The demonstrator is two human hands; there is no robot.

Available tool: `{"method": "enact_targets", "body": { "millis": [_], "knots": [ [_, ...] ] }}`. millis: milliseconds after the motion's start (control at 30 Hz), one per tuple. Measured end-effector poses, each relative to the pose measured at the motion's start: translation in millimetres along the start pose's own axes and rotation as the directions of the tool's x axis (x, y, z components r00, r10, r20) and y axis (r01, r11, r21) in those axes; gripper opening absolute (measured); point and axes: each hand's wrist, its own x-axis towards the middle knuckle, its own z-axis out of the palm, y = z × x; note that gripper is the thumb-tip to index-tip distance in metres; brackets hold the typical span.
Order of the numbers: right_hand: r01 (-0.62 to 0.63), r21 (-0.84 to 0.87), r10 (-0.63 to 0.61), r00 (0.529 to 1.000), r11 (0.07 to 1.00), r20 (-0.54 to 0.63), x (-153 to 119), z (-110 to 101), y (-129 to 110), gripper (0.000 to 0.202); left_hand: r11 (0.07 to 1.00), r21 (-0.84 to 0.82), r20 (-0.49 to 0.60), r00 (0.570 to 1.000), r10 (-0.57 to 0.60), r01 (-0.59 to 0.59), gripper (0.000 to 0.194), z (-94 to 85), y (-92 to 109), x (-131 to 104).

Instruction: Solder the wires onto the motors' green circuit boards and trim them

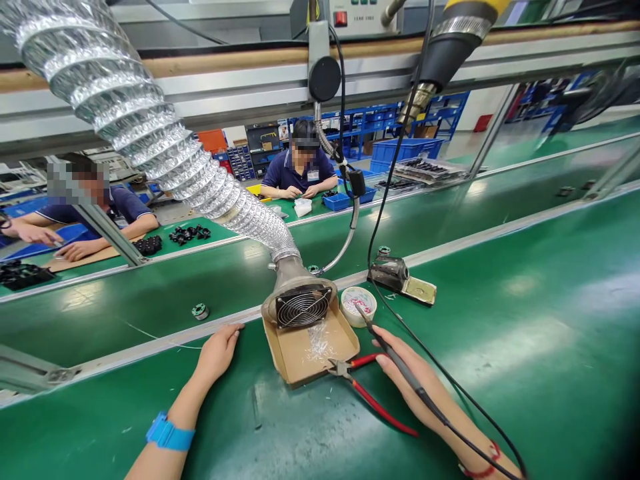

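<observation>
My right hand (413, 380) grips a soldering iron (400, 363), its tip over a tape roll (350, 320) with small red and white bits inside. The iron's cable trails down past my wrist. Beside that hand, red-handled cutting pliers (373, 400) lie with jaws at the rim of a shallow cardboard tray (280, 357). White clippings (320, 343) are scattered in the tray. My left hand (217, 353) rests by the rail at the table's edge, fingers stretched out and holding nothing visible. A small round wound part (200, 311) sits beyond it on the green belt.
A fume hood with fan (304, 307) hangs from a foil duct (210, 180) at the tray's back. An iron stand (393, 272) with a sponge (421, 291) stands right. A yellow-and-black tool (455, 40) hangs above. Two co-workers sit across the belt (250, 263).
</observation>
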Motion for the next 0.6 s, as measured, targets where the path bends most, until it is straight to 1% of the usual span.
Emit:
{"method": "enact_targets", "body": {
  "millis": [133, 400, 600],
  "knots": [
    [-0.011, 0.015, 0.011, 1.0, 1.0, 0.011, -0.2, 1.4, 2.3, 0.064, 1.0, 0.004, 0.0, 1.0, 0.001, -0.001, 0.054, -0.1, 0.3, -0.4],
    [0.006, 0.032, -0.006, 1.0, 0.999, -0.004, 0.0, 2.1, 0.7, 0.066, 1.0, 0.004, -0.016, 1.0, 0.013, -0.013, 0.052, 0.3, 0.0, 0.0],
    [0.028, 0.021, -0.027, 0.999, 0.999, -0.024, 0.4, 1.9, -1.9, 0.062, 1.0, 0.004, -0.022, 1.0, 0.012, -0.012, 0.051, -0.5, 0.4, -0.7]
  ]
}}
